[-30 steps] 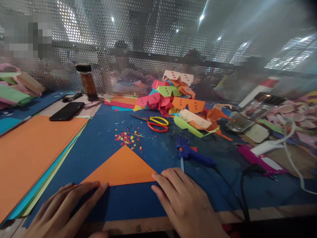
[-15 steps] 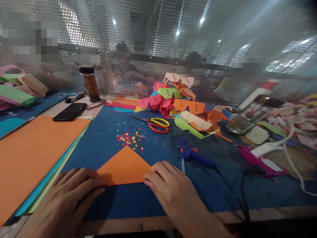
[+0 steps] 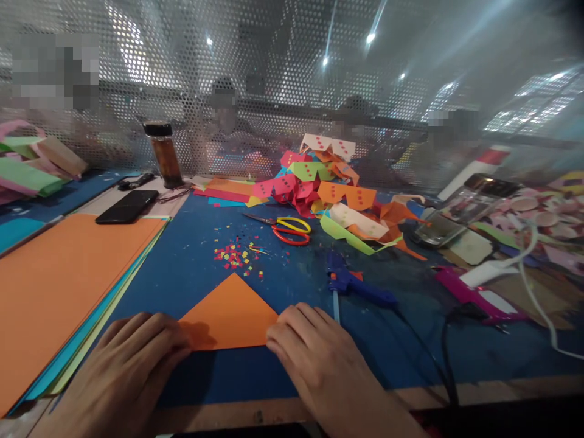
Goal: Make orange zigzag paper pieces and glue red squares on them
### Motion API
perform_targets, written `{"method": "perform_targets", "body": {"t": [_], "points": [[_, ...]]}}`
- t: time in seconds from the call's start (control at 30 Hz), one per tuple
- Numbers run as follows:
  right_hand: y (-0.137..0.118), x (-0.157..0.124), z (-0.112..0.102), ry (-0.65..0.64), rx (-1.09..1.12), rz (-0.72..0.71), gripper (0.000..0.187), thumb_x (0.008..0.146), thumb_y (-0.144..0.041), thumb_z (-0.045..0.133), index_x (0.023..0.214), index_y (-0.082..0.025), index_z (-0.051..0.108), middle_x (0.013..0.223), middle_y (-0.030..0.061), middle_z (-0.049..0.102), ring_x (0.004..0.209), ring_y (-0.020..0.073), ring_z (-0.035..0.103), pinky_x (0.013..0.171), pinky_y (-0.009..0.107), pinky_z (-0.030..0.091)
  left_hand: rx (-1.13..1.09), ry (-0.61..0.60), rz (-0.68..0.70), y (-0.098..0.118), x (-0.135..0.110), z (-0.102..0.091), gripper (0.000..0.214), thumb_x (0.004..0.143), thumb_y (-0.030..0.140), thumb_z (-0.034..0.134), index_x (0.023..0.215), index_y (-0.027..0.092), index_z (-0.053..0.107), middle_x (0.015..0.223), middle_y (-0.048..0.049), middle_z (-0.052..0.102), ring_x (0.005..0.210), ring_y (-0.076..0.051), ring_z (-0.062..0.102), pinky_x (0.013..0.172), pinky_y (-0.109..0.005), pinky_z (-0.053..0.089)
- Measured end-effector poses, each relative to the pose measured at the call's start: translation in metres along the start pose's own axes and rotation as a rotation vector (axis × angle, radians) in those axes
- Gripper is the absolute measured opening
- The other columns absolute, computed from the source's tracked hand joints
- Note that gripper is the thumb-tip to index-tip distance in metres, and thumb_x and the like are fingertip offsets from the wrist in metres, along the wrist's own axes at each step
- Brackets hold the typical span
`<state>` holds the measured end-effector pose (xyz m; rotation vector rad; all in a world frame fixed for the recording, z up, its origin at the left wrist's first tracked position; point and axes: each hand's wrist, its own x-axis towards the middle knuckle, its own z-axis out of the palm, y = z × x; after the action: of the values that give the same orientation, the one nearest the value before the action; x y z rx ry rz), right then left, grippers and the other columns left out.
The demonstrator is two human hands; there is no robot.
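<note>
A sheet of orange paper folded into a triangle (image 3: 230,313) lies on the blue mat, its peak pointing away from me. My left hand (image 3: 137,353) has its fingers closed on the left corner. At the right corner, my right hand (image 3: 314,347) pinches the paper with fingers curled together; both thumbs are mostly hidden. Small coloured paper bits (image 3: 235,254) are scattered just beyond the peak. Past them lie scissors (image 3: 289,230) with one yellow and one red handle. A blue glue gun (image 3: 356,285) rests right of my right hand.
Stacked coloured sheets (image 3: 86,267) and a black phone (image 3: 128,207) are at left, a bottle of brown liquid (image 3: 165,158) behind. Cut paper shapes (image 3: 347,194) pile up at the back. A clear container (image 3: 465,210), magenta device (image 3: 474,296) and cables occupy the right.
Both hands and the folded orange paper sit slightly lower in the view, the triangle's near edge a little closer to me. Both hands still hold its corners.
</note>
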<state>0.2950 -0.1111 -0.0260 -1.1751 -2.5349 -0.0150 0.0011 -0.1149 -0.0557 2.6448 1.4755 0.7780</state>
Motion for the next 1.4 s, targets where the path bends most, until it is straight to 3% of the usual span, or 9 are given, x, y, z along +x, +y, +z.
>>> {"method": "perform_targets", "body": {"t": [0.13, 0.4, 0.53, 0.73, 0.87, 1.03, 1.1, 1.23, 1.4], "points": [[-0.001, 0.001, 0.000, 0.005, 0.020, 0.058, 0.013, 0.096, -0.011, 0.057, 0.089, -0.021, 0.058, 0.088, 0.0009, 0.060, 0.080, 0.0204, 0.053, 0.070, 0.034, 0.038, 0.010, -0.040, -0.039, 0.003, 0.004, 0.002, 0.021, 0.101, 0.034, 0.044, 0.095, 0.028, 0.064, 0.093, 0.0002, 0.072, 0.084, -0.020, 0.068, 0.076, -0.033, 0.052], [0.003, 0.008, 0.008, 0.051, -0.011, 0.121, 0.015, 0.091, -0.010, 0.066, 0.085, -0.021, 0.058, 0.084, -0.0007, 0.059, 0.077, 0.0206, 0.054, 0.068, 0.035, 0.037, -0.014, -0.084, -0.143, 0.001, 0.005, 0.004, 0.021, 0.100, 0.039, 0.047, 0.096, 0.029, 0.065, 0.093, 0.0011, 0.071, 0.084, -0.020, 0.068, 0.073, -0.032, 0.055], [0.002, 0.007, 0.011, 0.086, 0.004, 0.145, 0.016, 0.090, -0.010, 0.067, 0.085, -0.021, 0.057, 0.085, -0.0002, 0.059, 0.078, 0.0212, 0.054, 0.069, 0.035, 0.037, -0.023, -0.111, -0.148, 0.001, 0.006, 0.006, 0.023, 0.101, 0.041, 0.044, 0.099, 0.030, 0.064, 0.099, 0.0001, 0.070, 0.090, -0.021, 0.068, 0.079, -0.035, 0.053], [0.002, 0.006, 0.013, 0.122, -0.024, 0.132, 0.013, 0.093, -0.012, 0.064, 0.087, -0.021, 0.057, 0.087, 0.0012, 0.059, 0.079, 0.0217, 0.052, 0.070, 0.036, 0.036, 0.108, 0.005, 0.008, 0.006, 0.003, 0.008, 0.023, 0.100, 0.027, 0.041, 0.103, 0.029, 0.063, 0.100, -0.0019, 0.070, 0.090, -0.022, 0.066, 0.080, -0.035, 0.051], [0.000, 0.005, 0.012, 0.140, -0.051, 0.122, 0.014, 0.091, -0.011, 0.065, 0.086, -0.021, 0.057, 0.086, 0.0010, 0.058, 0.080, 0.0222, 0.050, 0.071, 0.036, 0.035, 0.155, -0.005, 0.134, 0.005, -0.010, 0.012, 0.035, 0.092, 0.016, 0.044, 0.121, 0.028, 0.061, 0.110, -0.0050, 0.069, 0.095, -0.023, 0.066, 0.081, -0.033, 0.053], [-0.003, 0.003, 0.014, 0.155, -0.128, 0.086, 0.013, 0.095, -0.012, 0.058, 0.086, -0.022, 0.057, 0.083, 0.0011, 0.058, 0.078, 0.0226, 0.049, 0.069, 0.037, 0.035, 0.238, 0.032, 0.242, 0.006, -0.027, 0.018, 0.049, 0.092, 0.015, 0.043, 0.139, 0.024, 0.052, 0.123, -0.0087, 0.069, 0.111, -0.030, 0.064, 0.091, -0.041, 0.053], [-0.004, 0.002, 0.016, 0.153, -0.159, 0.070, 0.014, 0.096, -0.010, 0.053, 0.088, -0.021, 0.057, 0.084, 0.0017, 0.058, 0.077, 0.0227, 0.050, 0.070, 0.038, 0.036, 0.279, -0.013, 0.283, 0.010, -0.028, 0.019, 0.049, 0.095, 0.022, 0.048, 0.144, 0.027, 0.048, 0.126, -0.0078, 0.069, 0.113, -0.031, 0.064, 0.088, -0.042, 0.054], [-0.004, -0.001, 0.015, 0.115, -0.139, 0.048, 0.020, 0.091, -0.003, 0.051, 0.095, -0.020, 0.059, 0.089, 0.0042, 0.059, 0.081, 0.0231, 0.052, 0.071, 0.037, 0.042, 0.305, 0.020, 0.185, 0.019, -0.024, 0.021, 0.075, 0.084, 0.070, 0.057, 0.146, 0.029, 0.049, 0.120, -0.0115, 0.070, 0.100, -0.033, 0.067, 0.078, -0.042, 0.054], [-0.014, -0.003, 0.012, 0.088, -0.080, 0.055, 0.022, 0.091, -0.004, 0.054, 0.106, -0.017, 0.063, 0.097, 0.0066, 0.063, 0.086, 0.0240, 0.057, 0.072, 0.037, 0.049, 0.340, 0.062, 0.258, 0.021, -0.023, 0.027, 0.091, 0.077, 0.079, 0.057, 0.148, 0.021, 0.047, 0.126, -0.0117, 0.070, 0.107, -0.032, 0.062, 0.087, -0.040, 0.045]]}}
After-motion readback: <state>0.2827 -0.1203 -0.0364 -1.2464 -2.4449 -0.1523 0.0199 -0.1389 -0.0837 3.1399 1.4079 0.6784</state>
